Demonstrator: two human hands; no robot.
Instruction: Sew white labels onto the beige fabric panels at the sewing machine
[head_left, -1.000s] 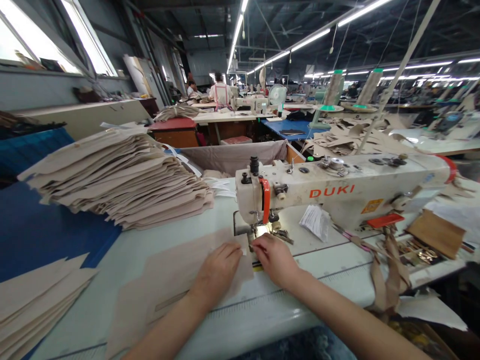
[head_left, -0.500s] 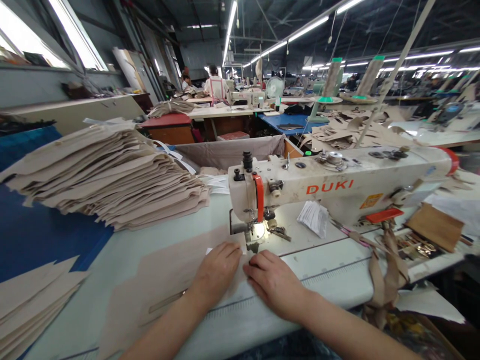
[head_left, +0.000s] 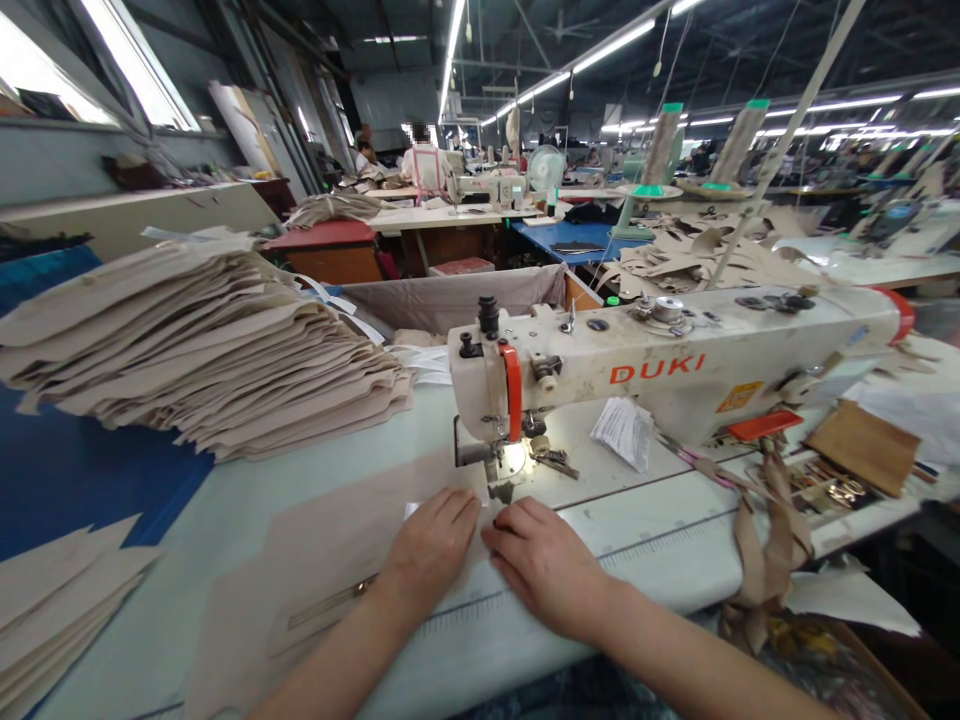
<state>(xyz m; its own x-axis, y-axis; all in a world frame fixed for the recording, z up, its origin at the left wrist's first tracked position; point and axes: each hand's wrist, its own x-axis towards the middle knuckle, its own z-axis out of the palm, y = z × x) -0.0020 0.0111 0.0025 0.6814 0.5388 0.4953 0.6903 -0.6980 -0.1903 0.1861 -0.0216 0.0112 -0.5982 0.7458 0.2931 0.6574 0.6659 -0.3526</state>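
A flat beige fabric piece (head_left: 315, 545) lies on the pale table, its front corner close to the needle area of the sewing machine (head_left: 555, 370). My left hand (head_left: 431, 540) rests on that corner, fingers bent together and closed on the fabric. A bit of white tape or label (head_left: 411, 510) peeks out beside its knuckles. Just right of it, my right hand (head_left: 551, 570) is closed too, its fingertips pinching at the fabric's edge; exactly what they grip is partly hidden. A metal zipper-like strip (head_left: 330, 605) shows on the fabric by my left forearm.
Stacked beige fabric pieces (head_left: 217, 350) rise at the left, with more cut pieces (head_left: 67, 600) nearer me. Right of the needle lie a packet of white labels (head_left: 624, 432), pink-handled scissors (head_left: 701, 465) and hanging fabric strips (head_left: 772, 550). A person sits farther back.
The whole view has shifted slightly, so things appear a little farther left. Both hands keep nearly the same place and hold at the fabric's corner.
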